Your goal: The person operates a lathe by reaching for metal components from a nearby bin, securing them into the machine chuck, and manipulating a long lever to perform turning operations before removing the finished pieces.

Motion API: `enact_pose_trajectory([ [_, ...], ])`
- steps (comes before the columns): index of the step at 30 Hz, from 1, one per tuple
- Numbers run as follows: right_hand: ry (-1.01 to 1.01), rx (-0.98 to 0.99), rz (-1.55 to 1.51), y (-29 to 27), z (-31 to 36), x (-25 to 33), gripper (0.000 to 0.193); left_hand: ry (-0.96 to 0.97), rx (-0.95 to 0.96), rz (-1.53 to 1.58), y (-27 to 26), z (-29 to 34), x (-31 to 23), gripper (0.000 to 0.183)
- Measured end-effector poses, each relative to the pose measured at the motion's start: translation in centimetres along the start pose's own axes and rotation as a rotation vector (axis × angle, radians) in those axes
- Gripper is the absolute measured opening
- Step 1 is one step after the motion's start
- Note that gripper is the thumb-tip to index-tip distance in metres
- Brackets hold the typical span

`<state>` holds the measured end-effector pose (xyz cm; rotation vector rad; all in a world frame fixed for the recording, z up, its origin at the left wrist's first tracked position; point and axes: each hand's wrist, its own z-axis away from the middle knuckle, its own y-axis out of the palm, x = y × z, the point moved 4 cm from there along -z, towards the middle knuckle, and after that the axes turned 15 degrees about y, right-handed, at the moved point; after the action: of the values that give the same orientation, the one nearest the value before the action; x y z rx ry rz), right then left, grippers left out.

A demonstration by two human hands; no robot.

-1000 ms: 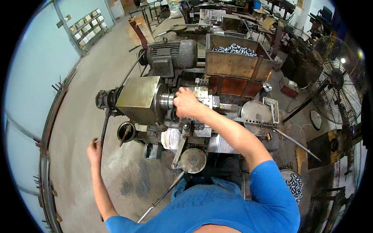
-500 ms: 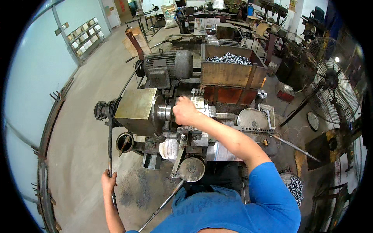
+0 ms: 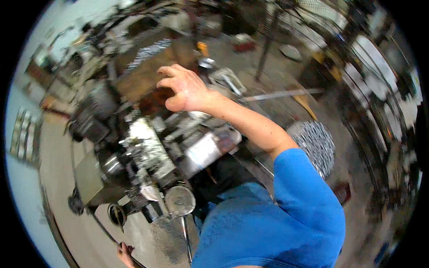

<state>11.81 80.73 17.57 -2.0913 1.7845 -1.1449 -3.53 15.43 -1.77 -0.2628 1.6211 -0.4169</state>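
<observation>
Tan floor [image 3: 56, 152] surrounds the machine [image 3: 149, 145] — right hand [image 3: 182, 89] with grip apart, left hand [image 3: 125, 253] clamped on a dark rod [image 3: 104, 229].

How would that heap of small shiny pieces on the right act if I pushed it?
The heap of pieces would probably shift and scatter rather than move as one, since it looks like many small separate bits. It's likely heavy for its size, as the grey shine suggests metal. Blur hides their shapes, so rolling is unclear.
</observation>
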Motion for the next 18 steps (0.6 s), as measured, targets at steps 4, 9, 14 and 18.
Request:
enact_pose_trajectory([
  [4, 0.604, 0.08, 0.126, -8.2, 14.6, -11.9, 0.039, -0.056, -0.042, -0.033, 0.1, 0.3, -0.6, 0.036],
  [9, 1.296, 0.177, 0.837, -21.3, 34.0, -21.5, 0.031, -0.085, 0.106, 0.024, 1.1, -0.3, -0.8, 0.04],
  [14, 1.592, 0.465, 0.86, -21.5, 45.5, -23.4, 0.033, -0.136, 0.048, 0.002, 1.1, -0.4, -0.4, 0.04],
  [18, 1.446, 0.674, 0.919, -19.0, 47.0, -24.6, 0.031, -0.15, 0.021, -0.002, 1.0, 0.3, -1.3, 0.041],
])
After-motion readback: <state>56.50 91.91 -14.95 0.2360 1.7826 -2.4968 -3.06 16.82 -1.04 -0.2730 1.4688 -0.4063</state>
